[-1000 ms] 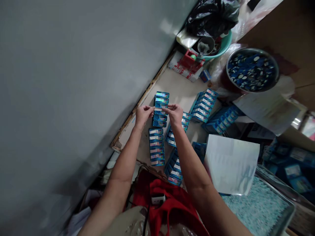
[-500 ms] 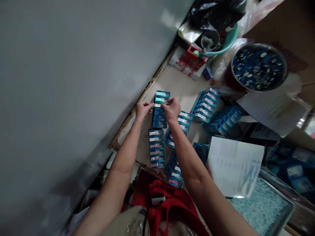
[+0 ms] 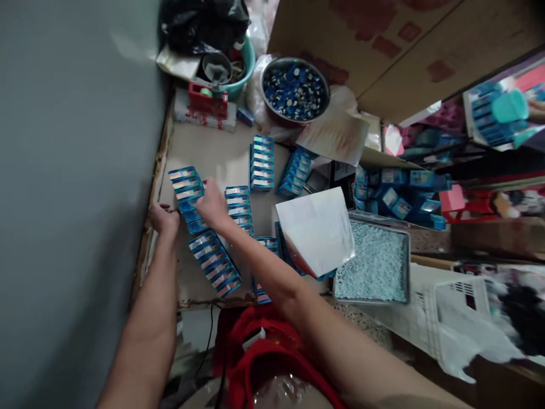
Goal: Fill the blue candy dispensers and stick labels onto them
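A row of small blue boxes [image 3: 182, 173] lies on the table, the far ones bearing shiny strip stickers. My right hand [image 3: 214, 205] is at this row's right side, fingers curled and thumb against a box. Anything between those fingers is hidden. Just left of the row is my left hand [image 3: 165, 218], its fingers bent together; I cannot make out whether they hold anything. Nearer to me lies a second row of stickered blue boxes [image 3: 215, 264]. Another stickered row [image 3: 238, 203] lies right of my right hand, partly covered by my forearm.
Further right are more blue box rows [image 3: 261, 163], a sheet of paper [image 3: 317, 227] and a tray of pale blue bits [image 3: 372, 261]. A metal bowl of blue and white pieces [image 3: 293, 94] and a red tape dispenser [image 3: 208, 102] stand behind. A wall [image 3: 76, 170] borders the left.
The view has swung right, so the table appears further left. My hands, earlier together at a shiny strip over the row, are now apart, the left one beside the row.
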A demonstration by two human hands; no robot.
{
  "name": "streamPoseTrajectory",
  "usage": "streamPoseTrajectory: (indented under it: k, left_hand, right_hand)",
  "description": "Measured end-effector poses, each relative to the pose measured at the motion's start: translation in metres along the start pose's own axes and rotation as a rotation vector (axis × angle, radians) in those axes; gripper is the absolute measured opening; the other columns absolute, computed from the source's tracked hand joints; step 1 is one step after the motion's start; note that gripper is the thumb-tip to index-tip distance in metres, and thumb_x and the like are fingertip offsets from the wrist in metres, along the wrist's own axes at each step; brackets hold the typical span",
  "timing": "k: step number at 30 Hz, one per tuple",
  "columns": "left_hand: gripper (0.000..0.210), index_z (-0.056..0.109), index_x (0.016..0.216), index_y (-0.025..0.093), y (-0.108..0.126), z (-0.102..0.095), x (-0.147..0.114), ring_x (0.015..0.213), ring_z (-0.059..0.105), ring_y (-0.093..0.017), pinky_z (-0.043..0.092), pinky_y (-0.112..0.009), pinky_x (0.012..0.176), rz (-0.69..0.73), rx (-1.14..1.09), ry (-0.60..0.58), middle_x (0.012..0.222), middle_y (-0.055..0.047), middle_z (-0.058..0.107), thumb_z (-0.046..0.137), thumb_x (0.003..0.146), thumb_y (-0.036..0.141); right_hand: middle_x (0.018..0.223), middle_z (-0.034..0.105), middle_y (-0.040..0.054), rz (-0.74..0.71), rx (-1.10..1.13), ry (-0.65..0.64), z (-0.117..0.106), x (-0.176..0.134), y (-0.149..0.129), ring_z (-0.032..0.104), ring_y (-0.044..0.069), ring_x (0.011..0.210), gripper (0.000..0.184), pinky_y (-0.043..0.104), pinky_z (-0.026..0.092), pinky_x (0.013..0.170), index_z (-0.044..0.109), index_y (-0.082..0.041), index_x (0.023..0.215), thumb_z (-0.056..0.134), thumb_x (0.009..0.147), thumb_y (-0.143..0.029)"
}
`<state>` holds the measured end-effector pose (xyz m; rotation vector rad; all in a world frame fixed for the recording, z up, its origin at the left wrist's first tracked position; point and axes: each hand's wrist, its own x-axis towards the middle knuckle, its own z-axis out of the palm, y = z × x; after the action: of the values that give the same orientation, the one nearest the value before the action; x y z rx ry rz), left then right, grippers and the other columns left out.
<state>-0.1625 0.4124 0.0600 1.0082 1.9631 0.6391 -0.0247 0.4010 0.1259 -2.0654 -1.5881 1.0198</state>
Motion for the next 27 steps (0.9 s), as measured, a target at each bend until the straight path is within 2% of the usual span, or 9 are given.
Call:
streamPoseTrajectory:
  k: [2,4,7,9,11,14,16,18,27]
  left_hand:
    - [0.017,0.049,0.080,0.022,0.019,-0.005,-0.021,0.105,0.067,-0.027,0.047,-0.043,0.098,0.040,0.236,0.210,0.089,-0.003,0.071,0.062,0.078,0.013]
    - [0.007,0.057,0.091,0.025,0.050,0.000,-0.046,0.114,0.064,-0.029,0.047,-0.047,0.102,0.243,0.356,0.303,0.112,-0.006,0.072,0.059,0.087,0.019]
    - [0.010,0.065,0.101,0.025,0.110,0.035,-0.089,0.118,0.060,-0.033,0.046,-0.051,0.106,0.622,0.414,0.337,0.118,-0.010,0.072,0.060,0.093,0.026]
    - [0.014,0.071,0.104,0.022,0.148,0.076,-0.118,0.116,0.060,-0.034,0.046,-0.050,0.106,0.769,0.377,0.222,0.114,-0.013,0.072,0.067,0.091,0.026]
    - [0.021,0.075,0.103,0.019,0.176,0.125,-0.143,0.112,0.063,-0.032,0.048,-0.045,0.102,0.826,0.320,-0.034,0.112,-0.014,0.073,0.077,0.086,0.031]
    - [0.019,0.078,0.091,0.021,0.191,0.190,-0.164,0.103,0.066,-0.029,0.050,-0.038,0.094,0.775,0.307,-0.386,0.103,-0.011,0.075,0.085,0.077,0.032]
    - [0.010,0.078,0.081,0.022,0.189,0.215,-0.168,0.091,0.067,-0.026,0.050,-0.035,0.085,0.678,0.281,-0.497,0.093,-0.008,0.075,0.084,0.076,0.027]
    - [0.003,0.078,0.076,0.023,0.184,0.226,-0.168,0.080,0.067,-0.023,0.048,-0.032,0.078,0.603,0.226,-0.536,0.084,-0.005,0.075,0.081,0.077,0.022]
    - [0.013,0.073,0.065,0.023,0.186,0.233,-0.179,0.075,0.062,-0.020,0.046,-0.028,0.076,0.535,0.129,-0.456,0.074,-0.004,0.073,0.074,0.075,0.014]
  right_hand:
    - [0.128,0.067,0.0058,-0.204,0.015,-0.043,-0.027,-0.048,0.007,0.061,0.021,0.114,0.034,0.029,0.048,0.097,0.059,-0.025,0.125,0.057,0.093,-0.014]
    - [0.120,0.068,0.0046,-0.499,-0.041,-0.138,-0.060,-0.095,0.026,0.062,0.021,0.111,0.023,0.030,0.049,0.095,0.065,-0.027,0.117,0.058,0.096,-0.020]
    - [0.104,0.073,0.0039,-0.568,-0.104,-0.031,-0.118,-0.143,0.077,0.065,0.022,0.099,0.016,0.033,0.050,0.092,0.070,-0.028,0.106,0.055,0.101,-0.023]
    - [0.104,0.073,0.0064,-0.421,-0.117,0.203,-0.160,-0.150,0.121,0.064,0.023,0.101,0.019,0.036,0.050,0.093,0.071,-0.027,0.108,0.054,0.101,-0.022]
    - [0.106,0.072,0.0096,-0.248,-0.170,0.423,-0.198,-0.138,0.167,0.063,0.026,0.104,0.022,0.038,0.051,0.094,0.072,-0.024,0.111,0.053,0.100,-0.021]
    - [0.115,0.071,0.0138,-0.154,-0.292,0.515,-0.235,-0.103,0.220,0.060,0.030,0.109,0.030,0.043,0.048,0.100,0.072,-0.018,0.120,0.051,0.099,-0.018]
    - [0.122,0.070,0.0148,-0.200,-0.342,0.456,-0.245,-0.082,0.238,0.058,0.031,0.113,0.034,0.045,0.044,0.104,0.071,-0.016,0.125,0.049,0.099,-0.017]
    - [0.125,0.070,0.0145,-0.268,-0.371,0.374,-0.247,-0.069,0.245,0.056,0.030,0.113,0.036,0.044,0.043,0.104,0.071,-0.016,0.129,0.049,0.100,-0.018]
    - [0.119,0.073,0.0131,-0.340,-0.512,0.283,-0.241,-0.063,0.249,0.053,0.031,0.110,0.033,0.042,0.040,0.093,0.073,-0.020,0.124,0.045,0.106,-0.025]
